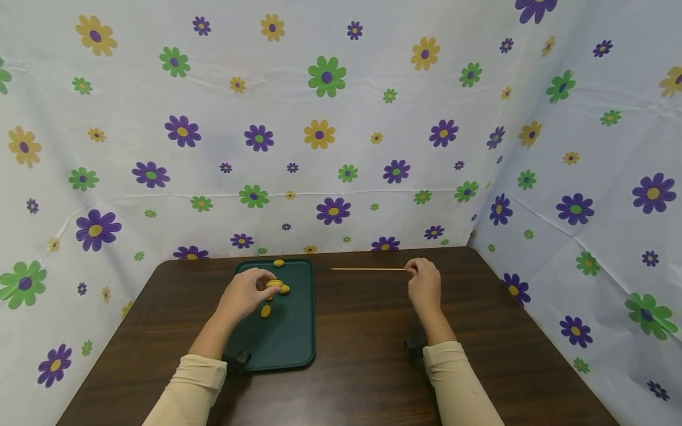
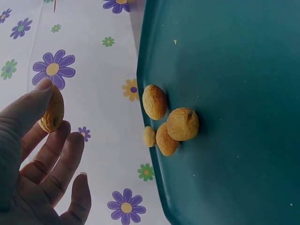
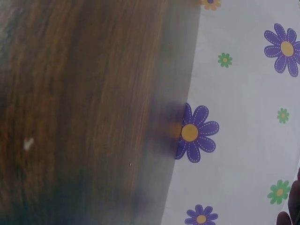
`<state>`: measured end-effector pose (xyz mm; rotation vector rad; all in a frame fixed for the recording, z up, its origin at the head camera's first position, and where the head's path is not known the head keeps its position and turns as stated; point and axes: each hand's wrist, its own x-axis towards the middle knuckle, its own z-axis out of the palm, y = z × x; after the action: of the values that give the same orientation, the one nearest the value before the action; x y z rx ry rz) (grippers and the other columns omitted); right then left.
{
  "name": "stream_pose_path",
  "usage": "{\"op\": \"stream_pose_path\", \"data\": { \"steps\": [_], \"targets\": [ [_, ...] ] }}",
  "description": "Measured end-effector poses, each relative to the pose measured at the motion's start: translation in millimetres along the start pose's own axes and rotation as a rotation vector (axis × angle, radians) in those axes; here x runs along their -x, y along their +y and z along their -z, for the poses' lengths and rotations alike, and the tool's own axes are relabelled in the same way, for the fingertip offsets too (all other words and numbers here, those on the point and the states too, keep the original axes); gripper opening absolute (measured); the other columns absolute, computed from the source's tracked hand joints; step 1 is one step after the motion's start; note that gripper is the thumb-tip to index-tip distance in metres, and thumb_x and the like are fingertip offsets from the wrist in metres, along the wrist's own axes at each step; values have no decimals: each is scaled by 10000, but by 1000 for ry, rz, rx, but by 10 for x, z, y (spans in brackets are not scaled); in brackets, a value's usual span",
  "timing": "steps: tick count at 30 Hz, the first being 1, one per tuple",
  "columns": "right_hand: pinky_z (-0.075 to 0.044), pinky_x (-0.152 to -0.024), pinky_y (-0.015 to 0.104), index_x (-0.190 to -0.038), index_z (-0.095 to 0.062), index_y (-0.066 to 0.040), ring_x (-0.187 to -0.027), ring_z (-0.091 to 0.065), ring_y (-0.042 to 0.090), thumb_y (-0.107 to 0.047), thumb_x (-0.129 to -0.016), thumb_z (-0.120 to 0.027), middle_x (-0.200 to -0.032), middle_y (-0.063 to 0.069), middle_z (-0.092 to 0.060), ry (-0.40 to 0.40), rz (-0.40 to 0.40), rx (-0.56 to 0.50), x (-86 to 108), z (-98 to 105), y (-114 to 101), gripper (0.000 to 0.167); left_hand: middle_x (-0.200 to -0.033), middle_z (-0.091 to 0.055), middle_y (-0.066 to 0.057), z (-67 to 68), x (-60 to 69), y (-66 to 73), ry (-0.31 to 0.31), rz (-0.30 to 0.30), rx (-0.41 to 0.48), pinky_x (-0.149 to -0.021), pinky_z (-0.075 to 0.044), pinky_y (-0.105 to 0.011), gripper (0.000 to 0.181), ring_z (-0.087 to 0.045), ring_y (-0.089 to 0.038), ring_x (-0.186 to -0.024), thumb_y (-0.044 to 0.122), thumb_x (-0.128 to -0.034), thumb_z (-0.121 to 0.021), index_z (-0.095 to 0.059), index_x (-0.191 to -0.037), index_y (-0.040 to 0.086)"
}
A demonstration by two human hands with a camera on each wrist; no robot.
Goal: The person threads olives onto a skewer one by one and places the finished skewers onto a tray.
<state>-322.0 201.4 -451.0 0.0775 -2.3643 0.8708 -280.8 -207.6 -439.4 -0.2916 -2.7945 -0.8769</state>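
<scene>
Over the dark green tray (image 1: pixel 288 346), my left hand (image 1: pixel 242 296) pinches a wrinkled yellow-brown date (image 2: pixel 53 112) between thumb and fingers. The held date is raised off the tray in the left wrist view. Several more dates (image 2: pixel 183 124) lie on the tray, some touching one another near its edge. To the right of the tray, my right hand (image 1: pixel 425 285) holds one end of a thin wooden skewer (image 1: pixel 367 269). The skewer points left, level above the table, and carries nothing along its visible length. Only dark fingertips (image 3: pixel 294 201) show in the right wrist view.
A dark brown wooden table (image 1: pixel 362 343) bears the tray on its left half. White cloth (image 1: pixel 362 171) with printed flowers hangs behind the table and along its sides. One date (image 1: pixel 279 263) lies apart at the tray's far edge.
</scene>
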Motion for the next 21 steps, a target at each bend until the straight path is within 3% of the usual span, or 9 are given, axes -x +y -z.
{"op": "stream_pose_path", "data": {
  "steps": [10, 21],
  "targets": [
    [-460, -895, 530, -837, -680, -8, -932, -620, 394, 67, -890, -693, -887, 153, -680, 14, 25, -14, 4, -6, -47, 93, -898, -657, 17, -11, -19, 63, -6, -8, 11, -706, -529, -366, 190, -575, -154, -791, 257, -904, -795, -751, -1046, 139],
    [-492, -854, 507, -851, -678, -4, -934, -622, 383, 68, -911, -680, -900, 152, -681, -17, -3, -9, 23, -37, -89, 94, -878, -656, 19, -40, -52, 117, -1, -22, 18, -728, -536, -388, 212, -570, -157, -777, 262, -887, -811, -751, -1043, 130]
  ]
}}
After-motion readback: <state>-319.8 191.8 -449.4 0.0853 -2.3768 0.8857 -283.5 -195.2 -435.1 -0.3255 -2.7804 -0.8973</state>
